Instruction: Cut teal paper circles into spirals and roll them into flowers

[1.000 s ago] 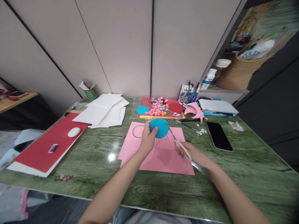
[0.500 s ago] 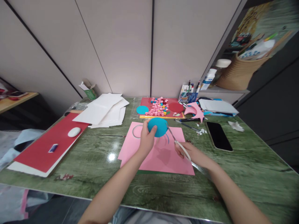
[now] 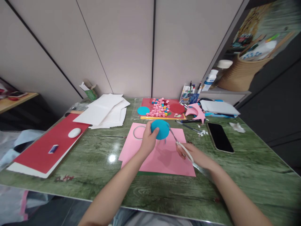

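A blue paper circle (image 3: 161, 129) is pinched at its left side by my left hand (image 3: 150, 136), thumb on top. My right hand (image 3: 191, 154) is closed round the white handles of a pair of scissors (image 3: 173, 135), whose blades meet the circle's right edge. A thin blue strip of paper shows below the circle. Beneath both hands lie pink paper sheets (image 3: 154, 163), with a ring (image 3: 139, 132) resting on their upper left part.
Behind the sheets, a clear packet holds pink paper balls (image 3: 160, 108), a second blue circle (image 3: 143, 110) and a red circle (image 3: 178, 108). To the right are a phone (image 3: 220, 137) and a pink offcut (image 3: 195, 112). Leftward lie white papers (image 3: 101, 110) and red card (image 3: 39, 150).
The blue circle has shifted slightly right and turned a little in my left hand. The blue strip hanging by its right edge now shows below it, looking shorter. The scissors have barely moved.
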The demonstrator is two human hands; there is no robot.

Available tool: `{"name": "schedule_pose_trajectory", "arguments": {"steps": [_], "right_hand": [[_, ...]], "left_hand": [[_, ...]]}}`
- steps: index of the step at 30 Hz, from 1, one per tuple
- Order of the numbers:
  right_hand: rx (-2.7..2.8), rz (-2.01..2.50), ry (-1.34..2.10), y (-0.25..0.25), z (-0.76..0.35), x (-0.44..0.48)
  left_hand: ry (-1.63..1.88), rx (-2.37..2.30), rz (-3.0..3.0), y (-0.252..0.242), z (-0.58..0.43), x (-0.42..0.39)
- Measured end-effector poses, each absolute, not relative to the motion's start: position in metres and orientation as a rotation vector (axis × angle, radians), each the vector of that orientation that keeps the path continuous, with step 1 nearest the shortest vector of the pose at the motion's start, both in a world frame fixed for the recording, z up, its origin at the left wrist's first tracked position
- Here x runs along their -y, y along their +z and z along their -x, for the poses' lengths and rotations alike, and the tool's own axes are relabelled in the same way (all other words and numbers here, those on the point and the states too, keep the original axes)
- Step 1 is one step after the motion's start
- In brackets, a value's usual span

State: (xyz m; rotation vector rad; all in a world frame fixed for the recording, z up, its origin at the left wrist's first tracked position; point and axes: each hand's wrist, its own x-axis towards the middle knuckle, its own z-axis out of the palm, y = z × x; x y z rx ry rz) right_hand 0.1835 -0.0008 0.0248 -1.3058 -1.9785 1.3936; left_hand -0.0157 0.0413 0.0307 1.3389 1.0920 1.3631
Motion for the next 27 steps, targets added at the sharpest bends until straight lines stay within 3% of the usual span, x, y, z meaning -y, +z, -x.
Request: {"name": "schedule_pose_trajectory", "arguments": {"steps": [27], "right_hand": [[2.089,1.381,1.329,0.0303,-0.1905,-0.0023]], "left_hand": [[1.432,-1.161,-1.325,0.0313,0.0185,-0.0438]]}}
